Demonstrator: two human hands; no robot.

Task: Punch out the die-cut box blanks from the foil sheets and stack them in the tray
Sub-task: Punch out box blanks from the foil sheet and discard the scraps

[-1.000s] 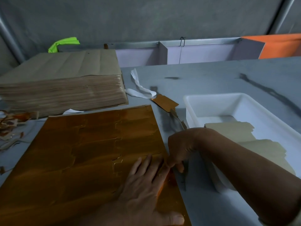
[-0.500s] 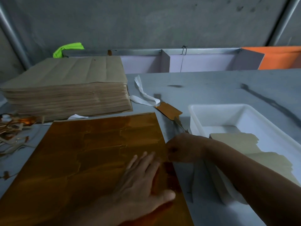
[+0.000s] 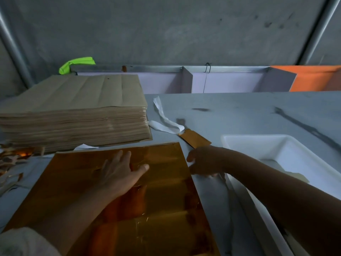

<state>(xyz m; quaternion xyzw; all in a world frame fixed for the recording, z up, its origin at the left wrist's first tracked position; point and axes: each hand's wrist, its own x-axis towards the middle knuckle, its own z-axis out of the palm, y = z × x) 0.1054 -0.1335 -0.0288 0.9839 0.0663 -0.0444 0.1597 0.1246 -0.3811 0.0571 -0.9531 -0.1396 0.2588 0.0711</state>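
Flat and spread wide, our left hand (image 3: 120, 171) presses palm-down on the glossy amber-gold foil sheet (image 3: 162, 209), fingers fanned toward the sheet's far edge and the thumb stretched out to the right; it holds nothing, only pinning the sheet to the grey tabletop (image 3: 239, 111). Our right hand (image 3: 204, 160) sits at the sheet's right edge, curled with the fingers drawn in; it touches the edge there, but we cannot tell whether anything is pinched inside the curl. The right forearm crosses over the near corner of the white rectangular plastic tray (image 3: 287, 150), which stands just right of the sheet. Inside the tray, pale beige card blanks (image 3: 299, 177) show beyond the arm.

Beyond the sheet's far left corner rises a thick stack of brown card sheets (image 3: 73, 115). A small gold foil offcut (image 3: 194, 138) lies on the table between that stack and the tray, touching a loose white paper strip (image 3: 166, 122). Torn gold trimmings (image 3: 13, 159) lie scattered at the left edge.
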